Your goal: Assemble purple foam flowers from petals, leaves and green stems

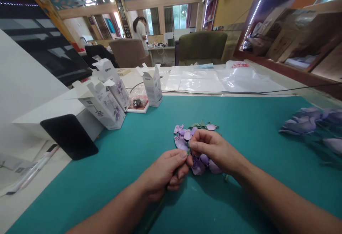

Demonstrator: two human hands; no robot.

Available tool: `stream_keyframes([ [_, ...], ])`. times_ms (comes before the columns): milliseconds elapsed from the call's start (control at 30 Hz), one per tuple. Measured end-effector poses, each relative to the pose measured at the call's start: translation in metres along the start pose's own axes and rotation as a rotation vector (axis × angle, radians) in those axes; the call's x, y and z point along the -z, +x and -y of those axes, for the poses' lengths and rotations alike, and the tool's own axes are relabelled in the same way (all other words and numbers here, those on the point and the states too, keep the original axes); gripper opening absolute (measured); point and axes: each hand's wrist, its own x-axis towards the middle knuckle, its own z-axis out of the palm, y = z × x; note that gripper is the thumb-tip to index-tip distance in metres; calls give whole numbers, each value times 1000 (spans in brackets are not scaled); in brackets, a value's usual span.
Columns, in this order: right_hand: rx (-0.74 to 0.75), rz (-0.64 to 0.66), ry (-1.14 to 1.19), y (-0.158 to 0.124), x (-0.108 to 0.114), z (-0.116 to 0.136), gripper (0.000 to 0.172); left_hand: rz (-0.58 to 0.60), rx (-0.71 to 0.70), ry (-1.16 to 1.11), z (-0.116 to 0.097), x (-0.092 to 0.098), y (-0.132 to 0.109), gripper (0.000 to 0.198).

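Observation:
My left hand [162, 169] is closed around a thin green artificial flower stem [157, 209], which runs down towards me. My right hand [211, 146] pinches the stem's top end [188, 151] between thumb and fingers, partly hiding it. Both hands are close together above a loose pile of lilac artificial petals [187, 137]. Some petals lie under my right hand, touching its fingers. Small green artificial leaves [200, 125] lie at the far side of the pile. All of this sits on a teal cutting mat [80, 202].
Lilac artificial flowers [301, 125] lie at the mat's right edge. Several white flower-printed boxes [103, 103] stand along its far left edge, near a black tablet [69, 137]. Plastic sheets [221, 80] cover the table beyond. A person [140, 30] stands far back.

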Motion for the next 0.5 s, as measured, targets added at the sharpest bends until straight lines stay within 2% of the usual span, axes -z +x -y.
stream_keyframes([
  [500,-52,17,74,0,-4,-3,34,-12,-7,-14,0,2,3,24],
])
